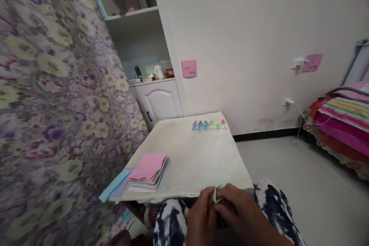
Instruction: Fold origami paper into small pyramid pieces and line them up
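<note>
Between my two hands, just past the table's front edge and above my lap, is a small piece of folded light green paper [215, 195]. My left hand [201, 215] pinches it from the left, and my right hand [236, 204] grips it from the right with bent fingers. Most of the paper is covered by the fingers. At the table's far right side stands a row of several small folded paper trees [206, 125] in pink, blue, green and yellow. A stack of coloured paper squares [147, 166], pink on top, lies at the front left.
Blue paper strips [115, 185] stick out over the left edge of the cream-covered table [193, 153]. A floral curtain [66, 123] hangs on the left. Behind are a white cabinet [161, 102] and the wall; a bed [343, 123] stands at the right.
</note>
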Tool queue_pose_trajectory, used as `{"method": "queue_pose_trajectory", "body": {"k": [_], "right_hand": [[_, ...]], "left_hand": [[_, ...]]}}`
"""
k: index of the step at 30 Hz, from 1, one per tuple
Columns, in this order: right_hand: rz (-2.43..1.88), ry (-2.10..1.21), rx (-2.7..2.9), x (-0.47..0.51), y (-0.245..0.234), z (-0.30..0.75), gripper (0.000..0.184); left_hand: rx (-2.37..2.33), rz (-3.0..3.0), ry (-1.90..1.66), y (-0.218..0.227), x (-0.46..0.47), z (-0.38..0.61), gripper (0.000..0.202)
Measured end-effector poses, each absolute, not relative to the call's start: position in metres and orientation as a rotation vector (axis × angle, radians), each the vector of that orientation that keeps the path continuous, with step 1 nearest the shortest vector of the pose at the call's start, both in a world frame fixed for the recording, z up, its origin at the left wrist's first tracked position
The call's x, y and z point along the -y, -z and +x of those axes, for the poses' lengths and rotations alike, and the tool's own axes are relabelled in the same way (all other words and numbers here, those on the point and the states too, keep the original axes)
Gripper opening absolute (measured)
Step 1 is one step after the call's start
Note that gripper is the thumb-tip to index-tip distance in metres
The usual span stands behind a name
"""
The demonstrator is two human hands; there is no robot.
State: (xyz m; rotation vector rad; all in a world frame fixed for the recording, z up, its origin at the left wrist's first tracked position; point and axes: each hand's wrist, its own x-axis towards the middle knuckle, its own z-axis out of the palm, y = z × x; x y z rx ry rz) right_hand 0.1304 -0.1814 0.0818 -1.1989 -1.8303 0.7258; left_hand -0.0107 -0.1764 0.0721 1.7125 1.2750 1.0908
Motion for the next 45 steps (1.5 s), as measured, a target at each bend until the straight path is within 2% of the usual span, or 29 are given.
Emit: {"method": "queue_pose_trajectory", "body": {"k": [3,12,25,30,33,34,38,45], "right_hand": [[-1.166,-0.687,1.837,0.178,-0.077,0.133,0.011],[-1.113,-0.624,1.859,0.177,-0.073,0.135,0.017],[-1.092,-0.564,1.918,0.182,-0.070,0.129,0.015],[-1.178,-0.747,1.820,0.184,-0.067,0.129,0.008],[-1.258,-0.784,1.720,0.183,-0.066,0.129,0.026],[-1.274,-0.808,1.687,0.183,-0.066,0.130,0.026],[-1.245,-1.026,1.571,0.178,-0.065,0.134,0.011],[-1.117,-1.257,1.401,0.169,-0.056,0.139,0.024]], "left_hand": [[-1.180,1.644,-1.060,-0.069,0.175,-0.011,0.034],[-0.943,1.231,-1.228,-0.062,0.176,-0.005,0.031],[-0.981,1.066,-1.211,-0.063,0.174,-0.010,0.023],[-0.992,0.984,-1.220,-0.047,0.171,-0.008,0.028],[-0.980,0.981,-1.206,-0.040,0.169,-0.008,0.028],[-0.977,0.982,-1.202,-0.039,0.169,-0.007,0.029],[-1.009,0.979,-1.181,-0.040,0.171,-0.006,0.031],[-1.008,1.023,-1.100,-0.042,0.172,-0.006,0.031]]}}
